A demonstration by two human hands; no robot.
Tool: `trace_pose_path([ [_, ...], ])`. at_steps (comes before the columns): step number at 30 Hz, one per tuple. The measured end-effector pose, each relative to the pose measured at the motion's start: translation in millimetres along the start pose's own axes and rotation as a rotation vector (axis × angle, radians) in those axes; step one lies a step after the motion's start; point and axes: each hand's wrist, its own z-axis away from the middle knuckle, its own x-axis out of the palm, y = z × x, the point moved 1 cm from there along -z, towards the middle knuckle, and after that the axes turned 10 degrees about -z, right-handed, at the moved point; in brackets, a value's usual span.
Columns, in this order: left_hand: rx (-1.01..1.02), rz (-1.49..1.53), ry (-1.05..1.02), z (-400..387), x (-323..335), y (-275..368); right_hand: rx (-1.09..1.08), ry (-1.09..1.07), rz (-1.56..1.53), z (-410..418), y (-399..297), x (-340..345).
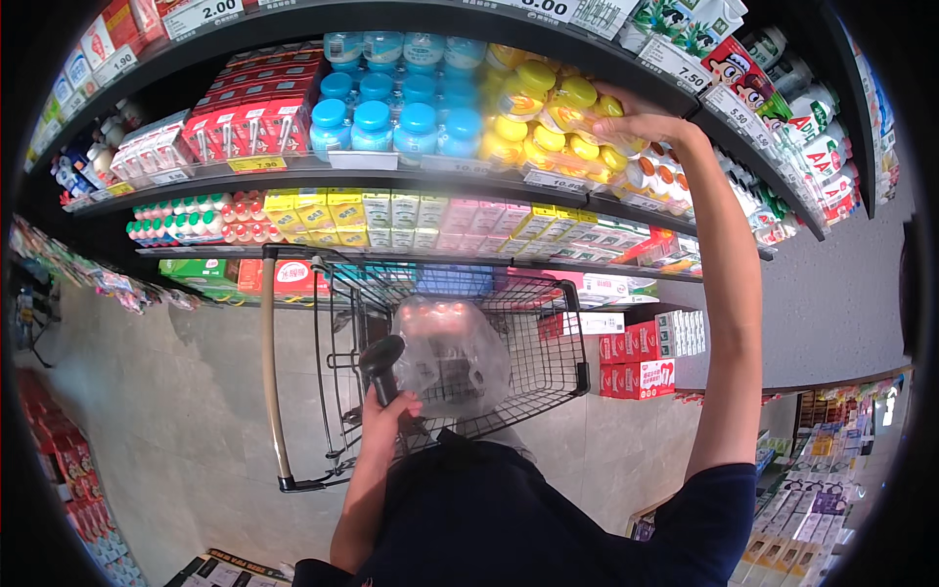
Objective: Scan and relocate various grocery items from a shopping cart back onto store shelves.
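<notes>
My right hand (638,121) reaches up to the shelf, its fingers on a shrink-wrapped pack of yellow-capped bottles (579,99) stacked over others of the same kind. Low on the left, my left hand (390,412) is closed round the dark handle of a handheld scanner-like device (383,359) with a rounded head. The device is held above a wire shopping cart (543,352). Inside the cart lies a clear plastic bag (455,367) with red-topped items showing through it. Blue-capped bottles (416,121) stand in rows left of the yellow ones.
Shelf edges (440,176) with price tags run across the view. Red drink cartons (249,125) sit at the left of the shelf. The cart's handlebar (271,367) is on its left side. Stacked red boxes (634,363) stand on the floor right of the cart.
</notes>
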Motion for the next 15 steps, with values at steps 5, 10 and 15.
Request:
trace_pose_path([
  [5, -0.001, -0.017, 0.002, -2, 0, -1, 0.049, 0.053, 0.076, 4, -19, 4],
  [10, -0.004, -0.024, 0.011, -1, 0, -1, 0.055, 0.089, 0.157, 7, -31, 5],
  [15, -0.017, -0.028, 0.026, 1, -1, -3, 0.001, 0.179, 0.329, 6, -30, 12],
])
